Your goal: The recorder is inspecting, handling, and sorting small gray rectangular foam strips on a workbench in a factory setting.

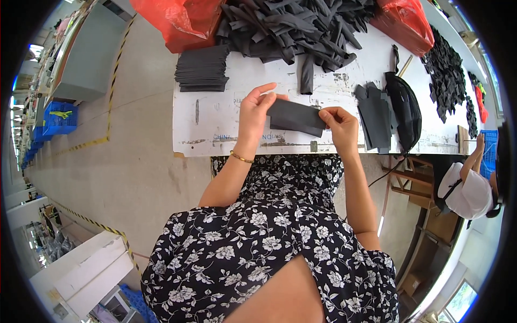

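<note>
Between my two hands a dark grey fabric strip [297,114] is stretched just above the front of the white table [210,121]. Its upper left corner is pinched by my left hand [257,110], which wears a bracelet at the wrist. At the right end, my right hand [339,126] grips the strip between thumb and fingers. A lower edge shows under the top one, so it looks folded or doubled. To the left lies a neat stack of dark strips [202,68]. Right of my right hand, more flat strips [375,116] lie loosely overlapped.
A large heap of dark strips [296,29] covers the table's far side, between a red plastic bag [186,24] and another red bag [404,27]. A black pouch-like item [404,110] lies at the right. Another person [468,191] works at the far right. Blue crates [60,118] stand left.
</note>
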`<control>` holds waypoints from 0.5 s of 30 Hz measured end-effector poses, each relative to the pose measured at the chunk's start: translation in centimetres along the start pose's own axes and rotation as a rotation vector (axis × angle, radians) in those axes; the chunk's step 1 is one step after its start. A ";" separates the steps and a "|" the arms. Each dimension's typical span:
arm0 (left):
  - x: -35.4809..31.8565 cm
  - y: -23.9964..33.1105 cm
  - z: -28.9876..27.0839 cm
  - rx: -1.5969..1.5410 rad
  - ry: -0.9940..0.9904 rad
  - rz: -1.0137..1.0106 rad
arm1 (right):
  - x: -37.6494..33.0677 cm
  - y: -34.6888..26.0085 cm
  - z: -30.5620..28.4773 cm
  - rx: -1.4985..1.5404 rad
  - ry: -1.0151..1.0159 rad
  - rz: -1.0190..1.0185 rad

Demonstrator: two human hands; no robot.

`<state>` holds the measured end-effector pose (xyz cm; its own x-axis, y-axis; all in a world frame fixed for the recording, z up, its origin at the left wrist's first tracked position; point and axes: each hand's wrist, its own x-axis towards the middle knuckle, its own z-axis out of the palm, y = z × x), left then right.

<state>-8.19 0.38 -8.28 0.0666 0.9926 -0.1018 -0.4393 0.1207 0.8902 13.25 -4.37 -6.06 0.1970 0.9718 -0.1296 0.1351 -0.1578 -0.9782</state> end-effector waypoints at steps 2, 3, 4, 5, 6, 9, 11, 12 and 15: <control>-0.7 -2.1 -0.4 0.403 0.011 0.062 | -0.5 2.1 0.1 -0.106 0.099 0.001; -1.1 -3.2 -0.6 0.804 0.016 0.125 | -0.4 3.7 -0.1 -0.339 0.116 0.027; -1.1 -4.1 -1.1 1.239 -0.054 0.585 | -0.6 6.0 0.2 -0.522 0.167 -0.127; -1.1 -4.4 -0.8 1.235 -0.063 0.596 | -0.7 7.6 0.4 -0.704 0.221 -0.283; -1.4 -4.4 -0.9 1.284 -0.131 0.630 | -1.0 6.8 0.9 -0.724 0.219 -0.238; -0.4 -3.9 -0.1 1.294 -0.273 0.706 | 0.3 4.3 -1.7 -0.666 0.297 -0.202; 2.3 -3.3 1.3 1.096 -0.062 0.614 | 2.1 3.6 -5.5 -0.758 0.411 -0.164; 4.0 -3.3 2.6 1.081 -0.085 0.622 | 2.9 3.8 -7.5 -0.875 0.459 -0.185; 8.8 -4.0 5.7 0.897 0.093 0.333 | 3.4 4.3 -10.2 -1.220 0.517 -0.148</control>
<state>-0.75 8.57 -10.25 -0.0258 0.9757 0.2175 0.4290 -0.1857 0.8840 24.40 -3.53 -9.01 0.4115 0.8584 0.3063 0.9108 -0.3754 -0.1717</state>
